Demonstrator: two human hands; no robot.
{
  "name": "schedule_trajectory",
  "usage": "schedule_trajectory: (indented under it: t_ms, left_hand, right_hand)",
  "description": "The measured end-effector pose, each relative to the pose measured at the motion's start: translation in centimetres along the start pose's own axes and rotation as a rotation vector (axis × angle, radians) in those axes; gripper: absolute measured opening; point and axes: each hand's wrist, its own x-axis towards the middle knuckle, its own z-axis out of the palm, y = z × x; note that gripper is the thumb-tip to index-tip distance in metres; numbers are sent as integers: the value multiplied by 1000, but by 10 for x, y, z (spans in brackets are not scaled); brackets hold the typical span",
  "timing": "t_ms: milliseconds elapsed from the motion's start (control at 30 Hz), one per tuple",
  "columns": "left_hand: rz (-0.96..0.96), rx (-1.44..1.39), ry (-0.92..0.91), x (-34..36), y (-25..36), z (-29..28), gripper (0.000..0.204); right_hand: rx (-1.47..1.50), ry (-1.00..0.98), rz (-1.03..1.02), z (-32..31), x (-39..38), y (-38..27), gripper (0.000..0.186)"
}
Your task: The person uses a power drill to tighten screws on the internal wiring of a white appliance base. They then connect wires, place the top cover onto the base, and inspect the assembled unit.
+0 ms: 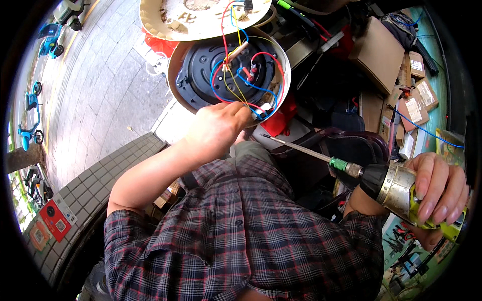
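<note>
An open round cream appliance [175, 80] has a black base plate [201, 78] with red, blue and yellow wires. Its cream lid [170, 22] lies tilted above, joined by wires. My left hand [221, 128] is closed at the lower rim among the wires, beside a small white connector [266, 109]; what its fingertips grip is hidden. My right hand [437, 188] is wrapped round a green-and-black power drill [399, 193], whose long bit [301, 149] points left, its tip short of the appliance.
Cardboard boxes [374, 55] are piled at the right, with a blue cable [427, 128] across them. Red fabric [283, 113] lies behind the appliance. At left, a tiled ledge [88, 193] borders the pavement [110, 65], where scooters [32, 113] stand. Small tools [404, 236] show at lower right.
</note>
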Motion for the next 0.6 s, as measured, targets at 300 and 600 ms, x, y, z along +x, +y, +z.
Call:
schedule_trajectory:
  t_ms: [300, 600]
  left_hand:
    - [-139, 78, 38, 4, 15, 1, 18]
    - [-405, -102, 236, -19, 28, 6, 31]
  right_hand:
    - [10, 54, -50, -6, -9, -3, 36]
    - [168, 57, -26, -30, -31, -22, 44]
